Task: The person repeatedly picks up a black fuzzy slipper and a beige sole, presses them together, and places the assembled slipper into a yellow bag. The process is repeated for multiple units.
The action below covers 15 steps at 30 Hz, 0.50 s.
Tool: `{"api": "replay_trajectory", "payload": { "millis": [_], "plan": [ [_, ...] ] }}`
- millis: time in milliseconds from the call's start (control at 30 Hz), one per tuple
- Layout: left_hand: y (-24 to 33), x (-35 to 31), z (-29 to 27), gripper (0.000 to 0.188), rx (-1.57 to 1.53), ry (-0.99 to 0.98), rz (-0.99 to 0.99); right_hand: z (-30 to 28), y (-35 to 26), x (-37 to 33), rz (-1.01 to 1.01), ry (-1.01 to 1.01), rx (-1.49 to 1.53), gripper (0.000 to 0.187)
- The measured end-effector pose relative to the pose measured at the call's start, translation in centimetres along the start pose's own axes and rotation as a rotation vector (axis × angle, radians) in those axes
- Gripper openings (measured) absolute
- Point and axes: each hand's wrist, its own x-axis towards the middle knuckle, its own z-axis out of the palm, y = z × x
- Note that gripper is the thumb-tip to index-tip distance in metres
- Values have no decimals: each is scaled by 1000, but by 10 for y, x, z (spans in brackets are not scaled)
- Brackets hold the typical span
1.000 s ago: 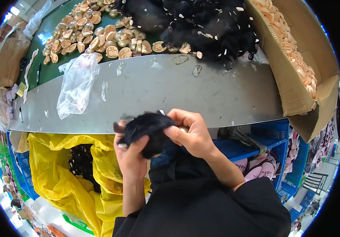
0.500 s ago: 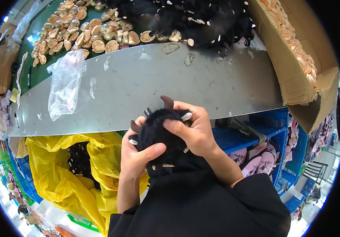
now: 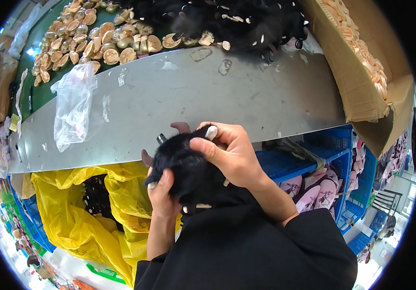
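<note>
Between my two hands is a black furry plush head (image 3: 181,166) with two brown horns and pale ear tips, tilted toward the left. My left hand (image 3: 163,195) closes on its lower left side, thumb pressed into the fur beside one ear. My right hand (image 3: 235,157) pinches the upper right side by the other ear, thumb lying over the fur. A small black part (image 3: 161,138) sticks out at its far left edge. The toy's underside and some of my fingers are hidden. Pale bits show by its near edge, against my black clothing.
A grey metal tabletop (image 3: 145,106) spans ahead, with a clear plastic bag (image 3: 74,106) on it. Beyond lie gold-and-beige half shells (image 3: 111,56) and a black plush heap (image 3: 237,29). At right stands a cardboard box (image 3: 348,87); below left, a yellow bag (image 3: 68,217); below right, blue crates (image 3: 283,166).
The plush head has turned and tipped to the left, its horns shifting left. My left hand has moved slightly down and its thumb now points up. My right hand keeps its hold.
</note>
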Motion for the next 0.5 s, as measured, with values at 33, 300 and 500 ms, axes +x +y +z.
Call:
{"api": "replay_trajectory", "payload": {
  "millis": [33,300,500],
  "plan": [
    [1,0,0,54,17,-4,8,-1,0,0,23,27,-17,20],
    [0,2,-11,41,-26,1,-20,4,-2,-2,40,30,-38,22],
    [14,3,-11,38,116,-63,-81,-8,0,-2,86,-37,-164,22]
  ]
}}
